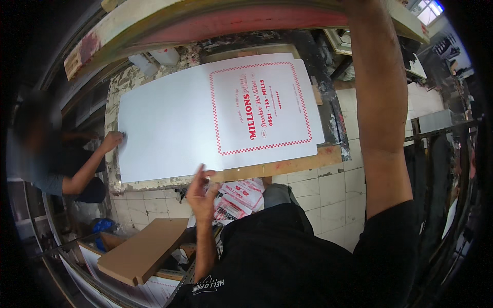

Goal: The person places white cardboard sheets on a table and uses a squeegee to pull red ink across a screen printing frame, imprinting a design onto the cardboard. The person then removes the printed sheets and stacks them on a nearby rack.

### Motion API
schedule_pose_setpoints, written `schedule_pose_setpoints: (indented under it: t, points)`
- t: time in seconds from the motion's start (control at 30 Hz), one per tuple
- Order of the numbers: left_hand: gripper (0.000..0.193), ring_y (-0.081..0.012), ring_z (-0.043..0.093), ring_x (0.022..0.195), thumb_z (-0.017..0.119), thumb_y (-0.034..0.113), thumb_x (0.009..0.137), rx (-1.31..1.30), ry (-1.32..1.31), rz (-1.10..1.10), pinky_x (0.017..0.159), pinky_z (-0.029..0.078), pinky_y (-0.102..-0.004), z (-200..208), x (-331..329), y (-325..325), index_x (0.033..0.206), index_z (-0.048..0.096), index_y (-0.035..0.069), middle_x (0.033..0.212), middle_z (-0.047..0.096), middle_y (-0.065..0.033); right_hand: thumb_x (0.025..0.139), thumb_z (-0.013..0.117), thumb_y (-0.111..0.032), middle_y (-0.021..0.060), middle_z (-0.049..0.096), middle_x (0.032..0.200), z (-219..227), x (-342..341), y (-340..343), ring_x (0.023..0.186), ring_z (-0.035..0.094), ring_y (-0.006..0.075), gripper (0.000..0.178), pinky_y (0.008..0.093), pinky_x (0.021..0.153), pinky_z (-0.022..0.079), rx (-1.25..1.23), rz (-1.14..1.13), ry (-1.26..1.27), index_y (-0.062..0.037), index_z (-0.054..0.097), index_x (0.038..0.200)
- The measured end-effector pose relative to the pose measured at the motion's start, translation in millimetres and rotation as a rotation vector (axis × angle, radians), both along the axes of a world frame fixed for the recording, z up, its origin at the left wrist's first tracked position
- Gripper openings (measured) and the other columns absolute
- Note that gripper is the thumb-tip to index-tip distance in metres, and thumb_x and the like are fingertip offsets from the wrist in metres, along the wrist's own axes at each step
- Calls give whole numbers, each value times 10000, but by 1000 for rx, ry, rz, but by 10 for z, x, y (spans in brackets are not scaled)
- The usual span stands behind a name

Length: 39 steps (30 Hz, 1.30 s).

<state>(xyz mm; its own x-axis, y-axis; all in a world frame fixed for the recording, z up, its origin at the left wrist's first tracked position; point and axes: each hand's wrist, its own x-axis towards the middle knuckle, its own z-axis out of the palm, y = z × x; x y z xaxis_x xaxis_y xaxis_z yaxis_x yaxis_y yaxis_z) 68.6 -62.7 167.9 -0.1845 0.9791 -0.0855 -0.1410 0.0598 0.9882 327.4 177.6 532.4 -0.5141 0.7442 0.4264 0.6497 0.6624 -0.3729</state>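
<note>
A large white cardboard sheet (167, 118) lies flat on the printing table, with red lettering and a red checkered border on its right half. My left hand (202, 192) is just off the sheet's near edge, fingers apart and nothing visible in them. My right arm (380, 102) stretches up and forward to the top of the view, where the hand is cut off. There, a wooden screen frame (115, 38) with a red-stained mesh is raised above the table's far side. At the left, another person's hand (112, 141) touches the sheet's left edge.
A brown cardboard piece (146, 249) lies on a metal rack at lower left. Red-and-white printed sheets (239, 197) sit below the table's near edge. White containers (164, 55) stand at the table's far left. Dark metal racking (441, 133) runs along the right.
</note>
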Motion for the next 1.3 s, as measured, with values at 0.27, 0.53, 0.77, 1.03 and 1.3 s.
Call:
schedule_pose_setpoints:
  t: [0.27,0.53,0.77,1.03,1.3]
  points:
    - [756,-194,605,1216,774,-33,812,-44,76,-405,1028,446,-342,-203,353,-91,1503,471,19,1318,660,-142,862,779,-396,87,701,706,12,15,467,527,592,137,452,307,491,463,178,59,9,38,765,988]
    - [792,-201,572,1286,795,15,824,46,42,-469,1047,431,-341,-40,476,167,1531,438,39,1404,621,-133,849,777,-432,168,748,881,376,199,125,725,665,194,472,358,647,522,-238,51,-69,4,781,1031]
    - [835,-239,494,1376,784,50,853,-36,-167,-505,1081,417,-368,-109,426,68,1570,356,46,1562,454,-142,844,785,-432,181,751,950,48,-14,526,748,680,213,505,367,666,536,165,-89,-24,12,766,1082]
    - [838,-321,354,1459,740,316,942,-477,-245,535,1132,340,-474,-821,-159,204,1571,289,-4,1565,397,-170,846,791,-408,137,748,860,222,49,205,544,617,176,473,335,513,485,-122,-169,-3,10,771,1067]
    - [737,-202,402,1042,705,548,908,-466,-687,841,1004,357,-504,-1283,-1495,531,1454,457,119,1294,414,-83,833,791,-421,159,756,919,164,38,354,786,682,213,482,357,711,517,50,-75,-31,16,779,1035]
